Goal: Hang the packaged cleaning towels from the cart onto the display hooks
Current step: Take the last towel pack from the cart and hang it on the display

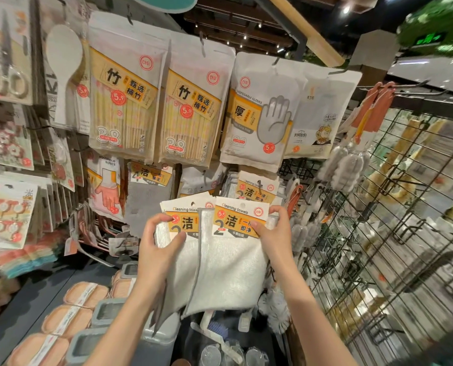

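I hold up a small stack of white cleaning towel packs with orange and white header cards in front of the display wall. My left hand (158, 243) grips the left pack (187, 249) at its upper left edge. My right hand (269, 229) pinches the header card of the front pack (230, 268) at its right side. More cleaning towel packs (255, 190) hang on a hook just above and behind, on the wall. The hook itself is hidden by the packs.
Bags of bamboo sticks (126, 101) and disposable gloves (262, 114) hang above. A black wire grid panel (394, 233) with brushes stands at the right. Below lie orange sponges (69, 315), grey containers (106, 311) and a white duster (275, 310).
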A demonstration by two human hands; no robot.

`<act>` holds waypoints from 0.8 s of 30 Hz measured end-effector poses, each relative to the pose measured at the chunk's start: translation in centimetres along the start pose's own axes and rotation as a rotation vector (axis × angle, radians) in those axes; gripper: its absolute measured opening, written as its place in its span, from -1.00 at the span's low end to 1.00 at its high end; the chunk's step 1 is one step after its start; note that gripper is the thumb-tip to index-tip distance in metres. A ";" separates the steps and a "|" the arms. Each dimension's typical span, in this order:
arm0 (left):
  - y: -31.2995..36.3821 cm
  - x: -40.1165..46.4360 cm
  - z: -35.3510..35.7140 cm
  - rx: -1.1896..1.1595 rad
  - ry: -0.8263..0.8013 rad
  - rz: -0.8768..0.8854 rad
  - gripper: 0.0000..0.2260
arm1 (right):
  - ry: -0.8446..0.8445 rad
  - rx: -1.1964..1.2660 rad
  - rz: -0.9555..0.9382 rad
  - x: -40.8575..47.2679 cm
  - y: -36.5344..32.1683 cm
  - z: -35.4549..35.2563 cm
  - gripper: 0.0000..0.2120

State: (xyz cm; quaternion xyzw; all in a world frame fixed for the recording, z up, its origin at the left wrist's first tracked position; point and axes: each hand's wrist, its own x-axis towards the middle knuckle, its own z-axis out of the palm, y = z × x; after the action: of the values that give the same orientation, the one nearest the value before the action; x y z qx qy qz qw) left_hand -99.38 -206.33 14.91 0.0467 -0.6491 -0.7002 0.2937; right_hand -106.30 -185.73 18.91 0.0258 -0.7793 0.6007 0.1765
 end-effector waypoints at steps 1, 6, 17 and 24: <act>0.0 0.1 0.2 0.001 0.003 0.003 -0.71 | 0.022 0.010 0.005 0.4 0.2 -0.2 -0.67; 0.0 0.6 0.7 -0.043 0.034 -0.030 -0.73 | 0.137 0.080 0.032 3.1 0.6 -0.7 -0.65; 0.0 1.7 0.7 0.014 0.022 0.024 -0.73 | 0.300 0.116 0.080 7.3 1.7 -0.7 -0.74; -0.1 2.1 0.9 0.028 0.020 0.035 -0.72 | 0.286 0.001 0.086 9.1 2.5 0.3 -0.61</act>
State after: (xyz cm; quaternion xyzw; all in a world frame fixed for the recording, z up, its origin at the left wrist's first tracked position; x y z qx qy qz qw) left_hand -101.53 -206.48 15.63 0.0465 -0.6567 -0.6853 0.3115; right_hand -115.55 -183.75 19.33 -0.0935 -0.7462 0.6058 0.2597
